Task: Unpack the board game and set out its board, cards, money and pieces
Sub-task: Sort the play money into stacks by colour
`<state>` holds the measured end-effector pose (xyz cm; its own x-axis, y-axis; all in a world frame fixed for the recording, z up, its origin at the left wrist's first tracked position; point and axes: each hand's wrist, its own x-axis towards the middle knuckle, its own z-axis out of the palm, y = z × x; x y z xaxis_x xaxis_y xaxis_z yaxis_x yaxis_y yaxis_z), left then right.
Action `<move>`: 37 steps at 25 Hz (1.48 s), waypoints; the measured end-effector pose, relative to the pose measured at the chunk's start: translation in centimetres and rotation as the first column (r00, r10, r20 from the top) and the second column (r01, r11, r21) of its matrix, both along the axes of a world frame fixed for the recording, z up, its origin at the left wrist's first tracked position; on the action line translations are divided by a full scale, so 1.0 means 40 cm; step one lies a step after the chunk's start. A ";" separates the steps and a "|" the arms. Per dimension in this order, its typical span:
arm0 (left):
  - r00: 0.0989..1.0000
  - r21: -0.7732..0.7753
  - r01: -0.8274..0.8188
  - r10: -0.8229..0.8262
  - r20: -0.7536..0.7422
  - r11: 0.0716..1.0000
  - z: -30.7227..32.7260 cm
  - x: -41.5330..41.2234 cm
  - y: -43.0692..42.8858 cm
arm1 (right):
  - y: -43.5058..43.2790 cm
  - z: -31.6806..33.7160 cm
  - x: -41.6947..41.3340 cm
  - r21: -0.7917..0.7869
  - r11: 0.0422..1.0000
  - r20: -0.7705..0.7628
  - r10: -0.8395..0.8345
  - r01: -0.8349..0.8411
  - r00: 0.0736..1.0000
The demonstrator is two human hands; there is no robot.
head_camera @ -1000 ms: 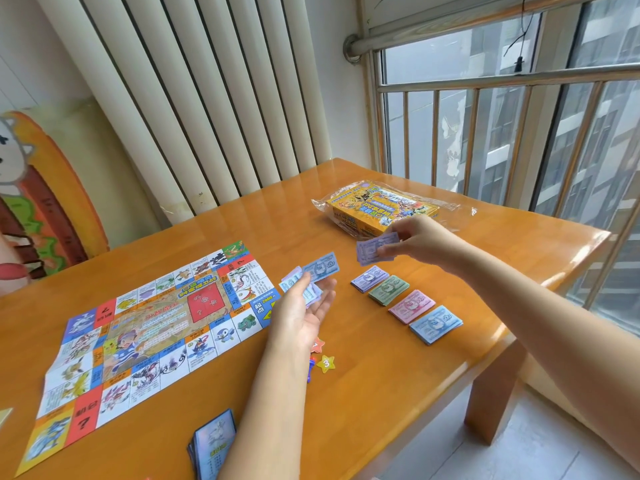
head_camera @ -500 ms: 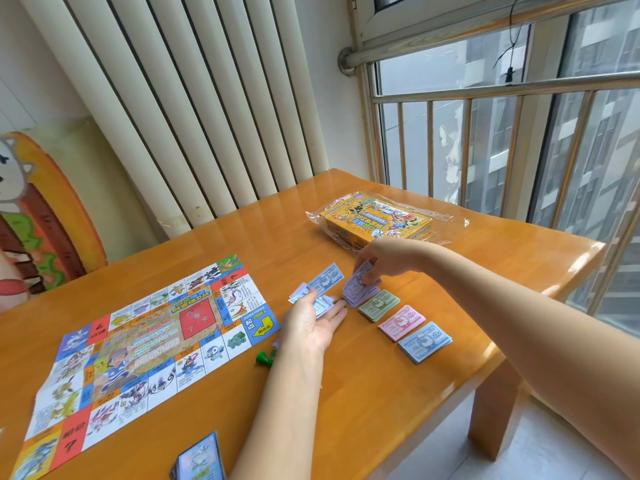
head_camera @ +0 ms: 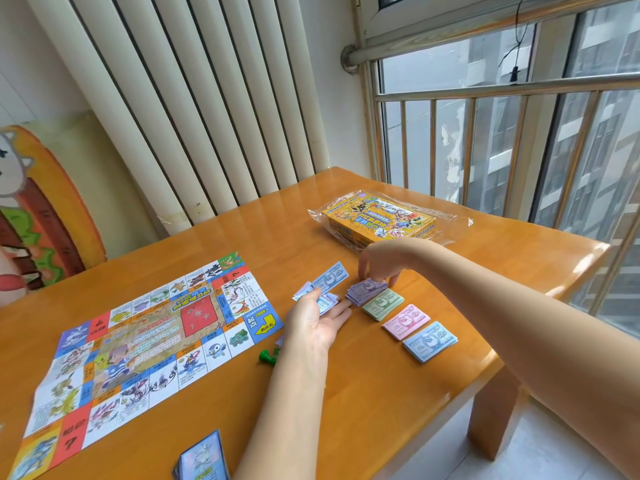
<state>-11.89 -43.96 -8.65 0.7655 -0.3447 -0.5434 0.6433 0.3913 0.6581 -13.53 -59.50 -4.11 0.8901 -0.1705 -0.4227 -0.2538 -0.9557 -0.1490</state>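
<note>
The paper game board lies unfolded on the left of the wooden table. My left hand lies palm up and holds a few mixed paper notes, a blue one uppermost. My right hand has its fingertips down on the purple money stack. Beside it in a row lie the green stack, pink stack and blue stack. A deck of cards sits at the near edge. A green pawn lies by my left wrist.
The yellow game box rests on a clear plastic wrapper at the far side. The table's right edge and corner run close to the money stacks. Vertical blinds and a barred window stand behind the table.
My right hand carried a purple note down from the air onto the purple stack. The left hand stayed in place with its notes. The camera view shifted slightly.
</note>
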 end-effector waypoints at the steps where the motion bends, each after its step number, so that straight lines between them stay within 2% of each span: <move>1: 1.000 0.001 0.006 -0.006 0.002 1.000 0.000 -0.001 0.000 | 0.005 0.002 0.005 0.017 1.000 -0.001 0.001 -0.001 1.000; 6: 0.999 -0.022 0.029 -0.029 0.021 0.999 -0.007 0.005 0.001 | 0.009 0.013 0.015 0.137 0.989 0.018 0.056 -0.058 0.998; 11: 0.999 -0.048 0.034 -0.033 0.013 0.998 -0.010 0.006 0.004 | 0.006 -0.001 0.024 0.088 0.986 0.019 0.144 -0.145 0.989; 18: 0.999 -0.047 0.051 -0.050 0.008 0.998 -0.005 0.000 0.007 | 0.001 -0.003 0.012 0.095 0.979 0.054 0.177 -0.182 0.983; 27: 0.995 -0.009 0.097 -0.097 0.011 0.995 0.011 -0.008 0.017 | 0.009 0.003 0.008 0.187 0.976 0.063 0.099 -0.110 0.993; 32: 0.996 -0.033 0.088 -0.088 -0.005 0.996 0.015 -0.011 0.023 | 0.014 -0.005 0.002 0.096 0.987 0.092 0.124 -0.132 0.988; 34: 0.998 -0.042 0.061 -0.061 0.005 0.997 0.019 -0.014 0.029 | 0.014 -0.006 -0.001 0.057 0.992 0.162 0.100 -0.110 0.982; 35: 0.999 -0.050 0.041 -0.040 0.023 0.998 0.021 -0.014 0.032 | 0.018 -0.001 -0.005 0.078 0.994 0.264 0.052 -0.075 0.963; 36: 0.999 -0.063 0.020 -0.017 0.050 0.998 0.023 -0.014 0.035 | 0.022 0.003 -0.010 0.179 0.984 0.386 -0.051 -0.020 0.921; 37: 0.997 -0.083 -0.003 0.010 0.078 0.997 0.027 -0.016 0.037 | 0.032 0.010 -0.022 0.370 0.929 0.472 -0.212 0.026 0.855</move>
